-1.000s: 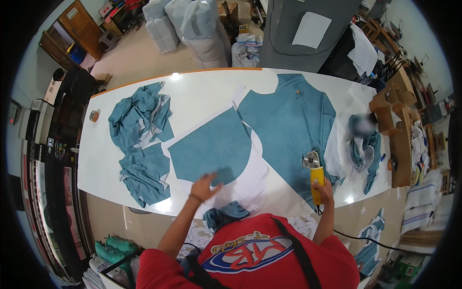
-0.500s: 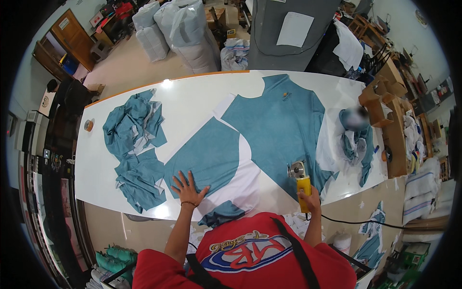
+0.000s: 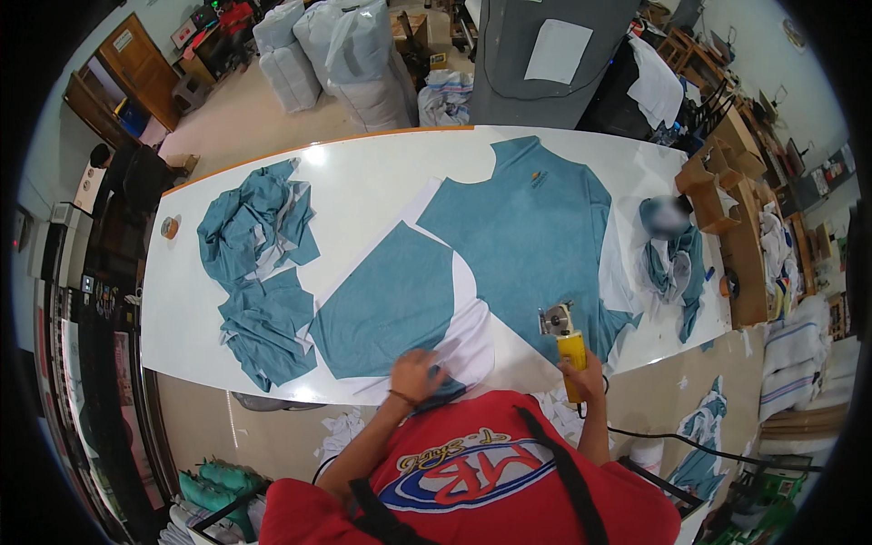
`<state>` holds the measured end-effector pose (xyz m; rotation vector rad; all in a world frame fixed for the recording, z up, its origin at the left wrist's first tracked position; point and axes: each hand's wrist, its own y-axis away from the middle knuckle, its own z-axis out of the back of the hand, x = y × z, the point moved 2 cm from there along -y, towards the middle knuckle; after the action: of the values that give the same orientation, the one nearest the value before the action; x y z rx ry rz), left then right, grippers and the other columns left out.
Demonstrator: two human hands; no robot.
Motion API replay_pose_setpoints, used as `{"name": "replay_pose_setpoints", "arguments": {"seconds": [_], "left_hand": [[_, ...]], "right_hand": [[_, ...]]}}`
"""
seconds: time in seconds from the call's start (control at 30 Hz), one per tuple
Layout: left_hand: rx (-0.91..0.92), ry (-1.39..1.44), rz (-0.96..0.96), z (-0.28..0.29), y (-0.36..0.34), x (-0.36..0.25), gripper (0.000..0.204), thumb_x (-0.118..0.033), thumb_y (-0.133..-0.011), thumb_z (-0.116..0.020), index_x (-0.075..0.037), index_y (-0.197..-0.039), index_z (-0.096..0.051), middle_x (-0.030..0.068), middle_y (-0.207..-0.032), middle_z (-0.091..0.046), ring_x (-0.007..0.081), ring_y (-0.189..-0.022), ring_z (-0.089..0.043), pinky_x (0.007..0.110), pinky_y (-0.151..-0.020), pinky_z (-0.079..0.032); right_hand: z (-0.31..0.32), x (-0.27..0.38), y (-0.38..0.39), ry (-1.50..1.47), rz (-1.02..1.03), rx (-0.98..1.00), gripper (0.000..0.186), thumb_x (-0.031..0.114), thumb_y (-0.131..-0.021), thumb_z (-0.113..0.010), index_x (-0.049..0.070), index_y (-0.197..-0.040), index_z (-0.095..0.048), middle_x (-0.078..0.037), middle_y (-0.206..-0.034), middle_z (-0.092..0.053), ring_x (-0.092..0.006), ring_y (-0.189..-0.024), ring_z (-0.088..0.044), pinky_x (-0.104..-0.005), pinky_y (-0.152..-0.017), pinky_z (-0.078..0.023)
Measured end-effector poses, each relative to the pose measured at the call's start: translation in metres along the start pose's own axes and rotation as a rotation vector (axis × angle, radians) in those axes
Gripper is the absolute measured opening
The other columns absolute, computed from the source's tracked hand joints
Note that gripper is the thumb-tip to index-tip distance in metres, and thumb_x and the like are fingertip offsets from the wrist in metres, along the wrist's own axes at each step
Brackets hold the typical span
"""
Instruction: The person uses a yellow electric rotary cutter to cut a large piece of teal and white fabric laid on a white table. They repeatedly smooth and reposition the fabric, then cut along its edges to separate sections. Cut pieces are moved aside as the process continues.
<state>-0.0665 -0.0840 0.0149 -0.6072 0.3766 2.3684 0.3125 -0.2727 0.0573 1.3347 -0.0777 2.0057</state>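
Note:
My right hand [image 3: 584, 374] is wrapped round the yellow body of a handheld electric rotary fabric cutter [image 3: 571, 350]. Its metal blade head points away from me, over the lower right of a large teal fabric panel [image 3: 536, 227] with a small emblem. My left hand [image 3: 418, 377] is near the table's front edge, fingers curled in on the fabric by a small teal fold [image 3: 443, 394] close to my body; the fingertips are partly hidden. A teal cut piece [image 3: 386, 304] lies flat beyond it, with white fabric [image 3: 468, 336] along its right side.
A crumpled teal fabric heap [image 3: 254, 227] covers the left of the white table [image 3: 350, 173], near a tape roll [image 3: 169, 227]. More teal fabric [image 3: 688, 282] and cardboard boxes [image 3: 713, 191] are at the right. The cutter's black cord [image 3: 690, 440] runs off right.
My left hand has moved right and toward my body, from lying spread on the teal piece to curling at the fabric's near edge. The teal fold there has shifted right. My right hand stays with the cutter.

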Motion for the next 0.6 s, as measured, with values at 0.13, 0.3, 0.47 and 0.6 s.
{"name": "replay_pose_setpoints", "arguments": {"seconds": [0.13,0.3,0.47,0.6], "left_hand": [[0.027,0.001,-0.146,-0.011,-0.008,-0.065,0.046,-0.040,-0.089,-0.073,-0.011,-0.123,-0.065,0.0133,-0.122,-0.064,0.0322,-0.112,-0.064,0.046,-0.088,-0.054],[-0.091,0.286,0.070,-0.033,-0.013,-0.032,0.024,-0.023,-0.093,-0.068,-0.006,-0.110,-0.063,0.0167,-0.107,-0.067,0.0385,-0.091,-0.068,0.049,-0.078,-0.056],[-0.362,0.373,0.134,-0.002,-0.004,0.015,0.021,-0.017,-0.091,-0.067,-0.004,-0.106,-0.062,0.0196,-0.090,-0.068,0.0421,-0.081,-0.068,0.051,-0.071,-0.055],[-0.371,0.338,0.170,0.010,0.002,0.032,0.020,-0.018,-0.086,-0.070,-0.004,-0.098,-0.063,0.0179,-0.088,-0.068,0.0402,-0.080,-0.067,0.050,-0.071,-0.052]], "right_hand": [[-0.019,0.018,0.012,0.223,0.069,0.016,0.050,0.030,-0.074,-0.085,0.000,-0.110,-0.068,-0.017,-0.095,-0.074,-0.0326,-0.085,-0.071,-0.0428,-0.077,-0.055],[-0.044,0.051,0.033,0.520,0.017,0.092,0.059,0.043,-0.074,-0.083,0.001,-0.111,-0.065,-0.024,-0.097,-0.073,-0.0429,-0.092,-0.071,-0.0500,-0.079,-0.055],[-0.072,0.048,0.045,0.586,-0.025,0.130,0.062,0.045,-0.078,-0.079,0.003,-0.118,-0.056,-0.025,-0.101,-0.072,-0.0449,-0.095,-0.071,-0.0533,-0.082,-0.055],[-0.098,0.056,0.047,0.598,-0.076,0.100,0.058,0.040,-0.080,-0.076,0.003,-0.117,-0.052,-0.028,-0.102,-0.071,-0.0471,-0.096,-0.070,-0.0554,-0.084,-0.055]]}}
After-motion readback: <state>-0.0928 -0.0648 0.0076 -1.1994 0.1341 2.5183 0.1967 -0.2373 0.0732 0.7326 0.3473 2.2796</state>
